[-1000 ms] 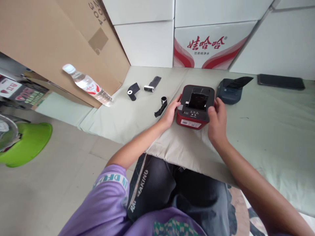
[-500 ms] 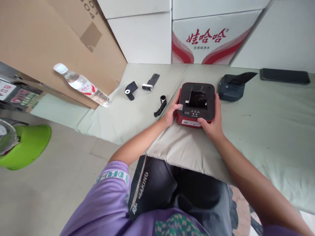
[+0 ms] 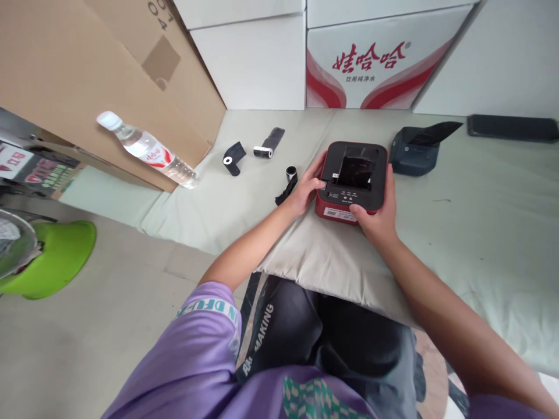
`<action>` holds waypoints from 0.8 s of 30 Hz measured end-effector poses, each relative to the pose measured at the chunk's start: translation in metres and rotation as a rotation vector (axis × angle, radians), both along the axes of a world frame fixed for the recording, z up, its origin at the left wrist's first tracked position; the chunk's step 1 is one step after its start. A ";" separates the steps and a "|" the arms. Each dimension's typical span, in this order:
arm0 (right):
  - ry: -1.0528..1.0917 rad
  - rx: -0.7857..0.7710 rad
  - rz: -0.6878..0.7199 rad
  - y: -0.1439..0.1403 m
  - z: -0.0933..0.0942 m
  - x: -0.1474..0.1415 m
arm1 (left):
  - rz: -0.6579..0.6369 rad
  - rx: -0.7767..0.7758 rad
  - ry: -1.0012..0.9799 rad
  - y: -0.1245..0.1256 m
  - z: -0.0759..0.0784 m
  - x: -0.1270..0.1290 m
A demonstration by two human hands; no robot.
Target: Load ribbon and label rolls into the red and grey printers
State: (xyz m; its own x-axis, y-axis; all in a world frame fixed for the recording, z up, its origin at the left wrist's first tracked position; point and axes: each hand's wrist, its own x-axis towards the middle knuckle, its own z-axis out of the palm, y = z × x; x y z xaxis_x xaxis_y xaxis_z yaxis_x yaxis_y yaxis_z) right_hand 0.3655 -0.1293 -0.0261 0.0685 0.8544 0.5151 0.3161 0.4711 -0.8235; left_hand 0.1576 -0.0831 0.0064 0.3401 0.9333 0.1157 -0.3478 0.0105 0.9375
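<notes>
A red label printer (image 3: pixel 353 181) with a black top sits on a pale green mat (image 3: pixel 480 215) in front of me. My left hand (image 3: pixel 308 189) grips its left side, thumb on the top near the front corner. My right hand (image 3: pixel 378 215) holds its right front corner, fingers along the right side. A black flap stands up in the printer's open middle. Just left of my left hand lies a small black ribbon roll (image 3: pixel 288 181) with a loose tail.
Two more black rolls (image 3: pixel 232 158) (image 3: pixel 267 144) lie farther left on the mat. A dark grey printer (image 3: pixel 413 152) sits behind, a black slab (image 3: pixel 510 127) at far right. A water bottle (image 3: pixel 146 150) leans on cardboard. White boxes line the back. A green stool (image 3: pixel 52 256) is on the floor.
My right hand came down from above the printer's top to grip its right front corner. My left thumb shifted onto the top. The printer stays in place.
</notes>
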 end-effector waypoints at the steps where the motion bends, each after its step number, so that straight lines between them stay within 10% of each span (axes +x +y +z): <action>1: -0.005 -0.007 -0.004 0.000 0.001 0.000 | 0.012 -0.016 0.012 0.000 0.000 0.000; 24: -0.015 0.113 0.065 0.004 0.005 0.004 | 0.061 0.140 -0.005 0.000 -0.004 -0.001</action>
State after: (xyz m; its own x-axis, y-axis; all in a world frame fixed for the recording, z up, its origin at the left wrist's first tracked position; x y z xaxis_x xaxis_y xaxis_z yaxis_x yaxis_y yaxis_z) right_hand 0.3693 -0.1254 -0.0215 0.0061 0.7933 0.6088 0.2934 0.5806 -0.7595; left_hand 0.1565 -0.0834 0.0020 0.2824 0.9267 0.2481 -0.3487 -0.1418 0.9264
